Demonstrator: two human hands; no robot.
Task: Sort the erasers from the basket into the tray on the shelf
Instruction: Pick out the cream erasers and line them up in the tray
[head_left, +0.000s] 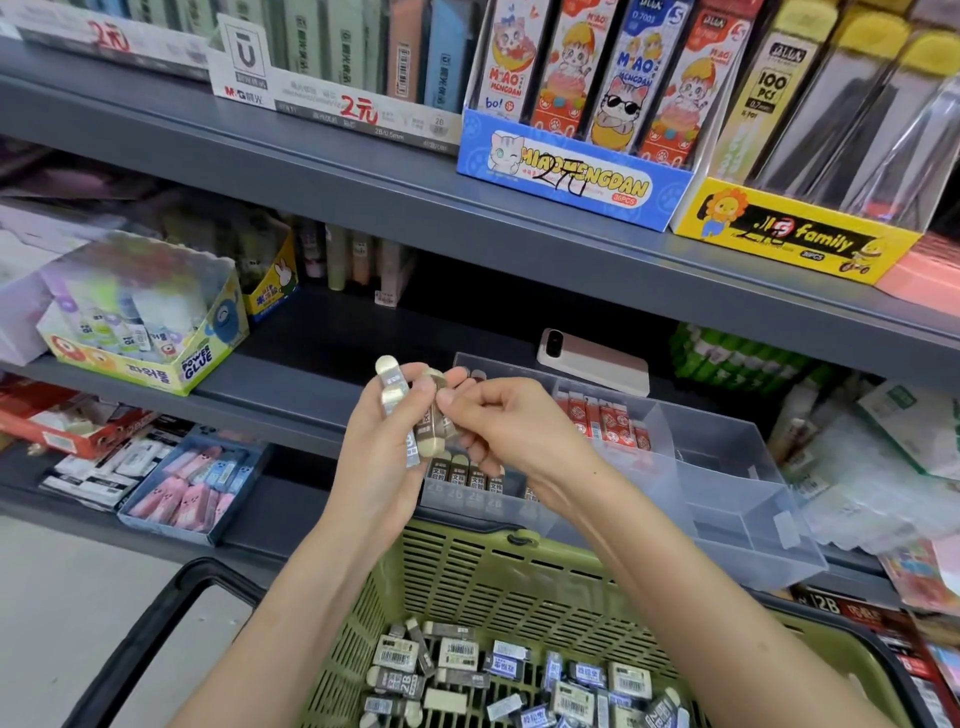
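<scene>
The erasers (394, 395), small blocks with rounded pale ends and paper sleeves, stand nearly upright as a bundle in the curled fingers of the left hand (376, 457), and the right hand (511, 421) pinches one brown-sleeved piece. They are above the clear plastic tray (727, 467) on a dark grey metal shelf (291, 410) of a stationery shop. Below, a green slotted basket (467, 571) holds many more, lying in all directions.

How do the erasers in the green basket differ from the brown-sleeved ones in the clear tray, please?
The basket erasers lie loose in a jumbled heap; the brown-sleeved erasers stand in a row in the tray. The basket erasers show mixed light and dark wrappers; the tray row looks uniformly brown. Both are small wrapped blocks.
</scene>
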